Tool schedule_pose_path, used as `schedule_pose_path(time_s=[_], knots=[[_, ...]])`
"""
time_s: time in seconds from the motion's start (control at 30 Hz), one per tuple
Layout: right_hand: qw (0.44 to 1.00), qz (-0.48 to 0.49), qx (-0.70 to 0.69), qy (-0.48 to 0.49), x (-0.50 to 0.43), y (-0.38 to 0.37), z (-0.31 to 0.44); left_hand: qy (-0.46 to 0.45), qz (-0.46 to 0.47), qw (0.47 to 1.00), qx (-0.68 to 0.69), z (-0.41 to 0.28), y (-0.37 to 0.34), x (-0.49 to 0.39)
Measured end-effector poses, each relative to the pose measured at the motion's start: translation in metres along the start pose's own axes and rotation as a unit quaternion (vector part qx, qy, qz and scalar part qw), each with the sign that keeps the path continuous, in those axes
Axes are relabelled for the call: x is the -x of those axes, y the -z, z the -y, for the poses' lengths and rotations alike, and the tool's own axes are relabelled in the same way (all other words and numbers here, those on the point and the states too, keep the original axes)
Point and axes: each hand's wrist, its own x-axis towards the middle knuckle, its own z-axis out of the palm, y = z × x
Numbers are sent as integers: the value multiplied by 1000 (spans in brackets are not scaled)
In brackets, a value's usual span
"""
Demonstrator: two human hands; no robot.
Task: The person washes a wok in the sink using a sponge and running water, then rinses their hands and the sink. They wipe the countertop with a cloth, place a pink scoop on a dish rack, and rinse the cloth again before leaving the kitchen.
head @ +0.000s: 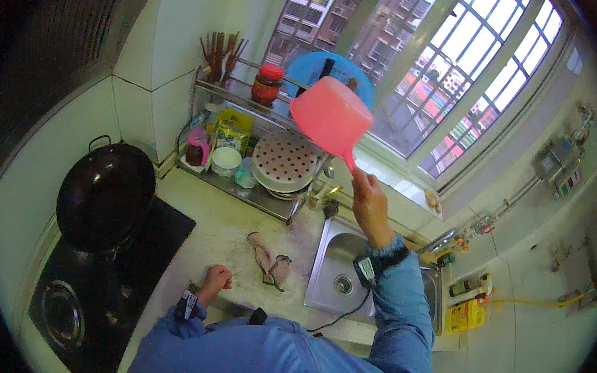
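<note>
My right hand (371,205) grips the handle of a pink plastic water dipper (331,116), raised in front of the shelf rack and window. The dipper's bowl is tipped with its underside towards the upper right; its inside is hidden. Below my right forearm is a stainless-steel sink (342,261) with a drain. My left hand (217,281) rests at the counter's front edge, fingers curled, with nothing visible in it. A crumpled cloth (270,263) lies on the countertop (210,232) between my left hand and the sink.
A black wok (105,197) leans by the cooktop (105,297) at left. Behind the counter, a metal rack (234,194) holds a perforated steamer tray (285,159), a white bowl (226,161), a red-lidded jar (267,85) and chopsticks (219,56). Yellow packaging (466,316) is at right.
</note>
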Motion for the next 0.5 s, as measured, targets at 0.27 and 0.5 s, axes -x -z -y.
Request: schedule_pose_path(time_s=[0.27, 0.5], knots=[[995, 25, 95, 32, -67, -81, -17, 7, -68, 982, 174, 12, 42, 38], [989, 47, 135, 40, -82, -105, -40, 36, -130, 981, 137, 26, 54, 50]])
